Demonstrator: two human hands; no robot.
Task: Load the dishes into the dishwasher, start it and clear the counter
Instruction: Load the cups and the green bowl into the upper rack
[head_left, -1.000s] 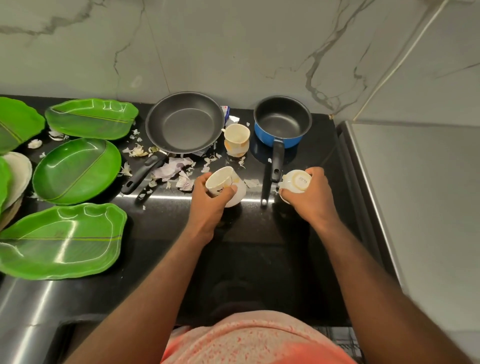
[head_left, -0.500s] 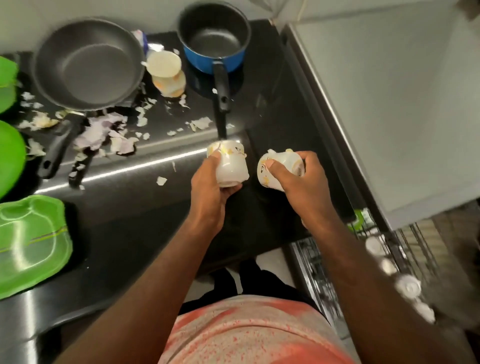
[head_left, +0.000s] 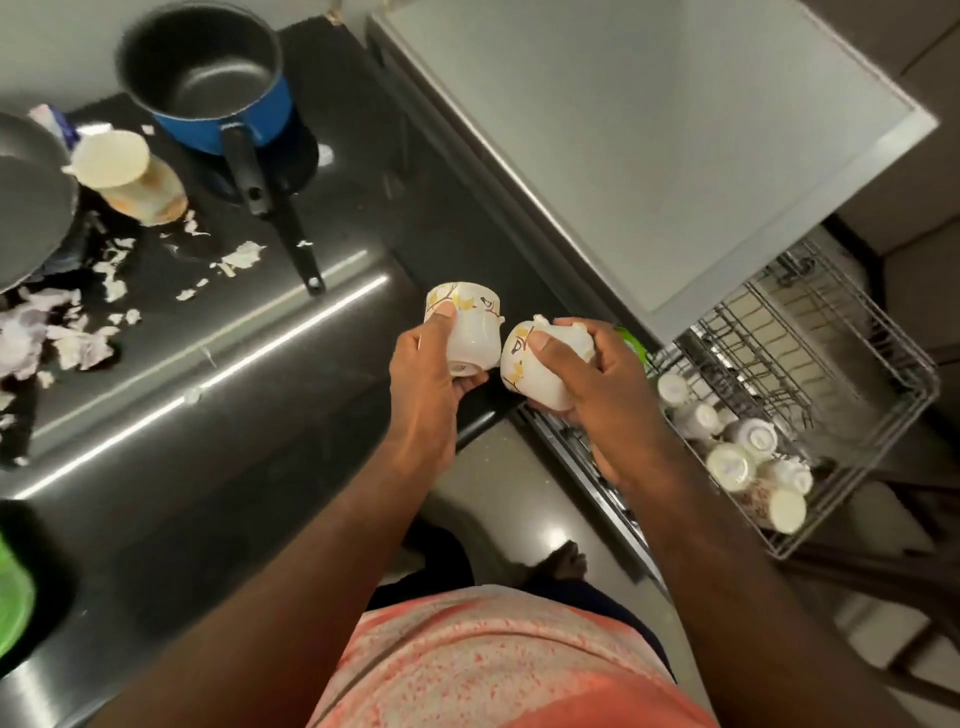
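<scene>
Now, left hand (head_left: 421, 384) grips one white cup (head_left: 475, 332), right hand (head_left: 597, 384) a second cup (head_left: 524, 382), fingers (head_left: 441, 317) curled round both, over the surface (head_left: 260, 415) corner near the dishwasher rack (head_left: 852, 332): light, glazed, likely slick, chippable, so hold the body.

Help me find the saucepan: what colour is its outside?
The saucepan is blue outside, seen in the head view.

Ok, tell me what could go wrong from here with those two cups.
1. The left cup in the left hand and the right cup in the right hand are held very close; they might knock and chip.
2. The rack corner nearest the hands is crowded with loaded cups; a new one could bump them.
</scene>
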